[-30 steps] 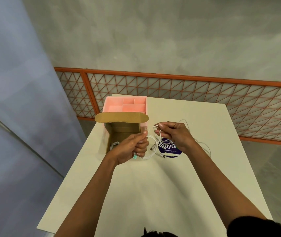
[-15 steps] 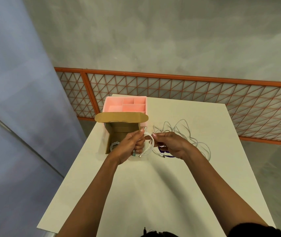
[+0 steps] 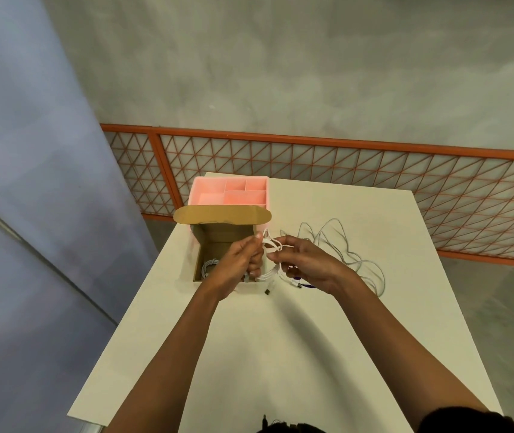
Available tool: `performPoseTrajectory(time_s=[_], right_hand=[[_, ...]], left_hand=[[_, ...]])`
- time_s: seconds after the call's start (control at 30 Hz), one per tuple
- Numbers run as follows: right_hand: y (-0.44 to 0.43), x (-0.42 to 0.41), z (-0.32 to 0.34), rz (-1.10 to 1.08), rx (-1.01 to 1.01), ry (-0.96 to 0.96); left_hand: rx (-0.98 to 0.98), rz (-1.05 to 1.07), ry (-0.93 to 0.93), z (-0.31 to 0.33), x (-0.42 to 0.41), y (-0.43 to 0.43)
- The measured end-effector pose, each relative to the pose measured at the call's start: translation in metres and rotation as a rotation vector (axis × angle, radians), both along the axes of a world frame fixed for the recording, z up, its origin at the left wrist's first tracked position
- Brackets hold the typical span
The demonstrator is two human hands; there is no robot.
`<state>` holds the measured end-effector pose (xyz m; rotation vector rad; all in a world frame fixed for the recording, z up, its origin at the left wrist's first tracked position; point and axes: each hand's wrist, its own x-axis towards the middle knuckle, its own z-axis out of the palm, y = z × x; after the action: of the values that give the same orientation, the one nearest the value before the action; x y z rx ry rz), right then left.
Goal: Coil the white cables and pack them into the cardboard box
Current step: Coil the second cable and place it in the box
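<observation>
Fingers (image 3: pixel 255 245) of the left hand (image 3: pixel 237 266) and right hand (image 3: pixel 307 264) pinch a looped white cable (image 3: pixel 273 245) between them. At nine o'clock the open cardboard box (image 3: pixel 224 234) holds a coiled cable (image 3: pixel 208 265); loose cables (image 3: pixel 344 245) lie at three o'clock on the desk (image 3: pixel 280 345).

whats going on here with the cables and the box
A person holds a half-coiled white cable, left hand and right hand both gripping it, beside the open cardboard box. One coiled cable already lies inside. Another loose cable sprawls on the table beyond the right hand.
</observation>
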<state>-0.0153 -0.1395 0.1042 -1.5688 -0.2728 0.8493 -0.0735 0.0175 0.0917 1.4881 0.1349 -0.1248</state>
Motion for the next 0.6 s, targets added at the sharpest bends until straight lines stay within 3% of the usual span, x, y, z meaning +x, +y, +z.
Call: performPoseTrajectory(time_s=[0.17, 0.3, 0.43, 0.6], right_hand=[[0.001, -0.001, 0.014, -0.019, -0.151, -0.175], [0.002, 0.0, 0.022, -0.105, -0.27, -0.158], [0.001, 0.001, 0.032, 0.042, -0.3, -0.103], [-0.002, 0.0, 0.042, 0.171, -0.382, -0.21]], left_hand=[[0.034, 0.042, -0.028, 0.0, 0.0, -0.002], [0.075, 0.106, -0.043, 0.0, 0.001, -0.003], [0.11, 0.144, -0.061, 0.003, 0.002, -0.005], [0.117, 0.155, -0.036, 0.001, 0.002, -0.003]])
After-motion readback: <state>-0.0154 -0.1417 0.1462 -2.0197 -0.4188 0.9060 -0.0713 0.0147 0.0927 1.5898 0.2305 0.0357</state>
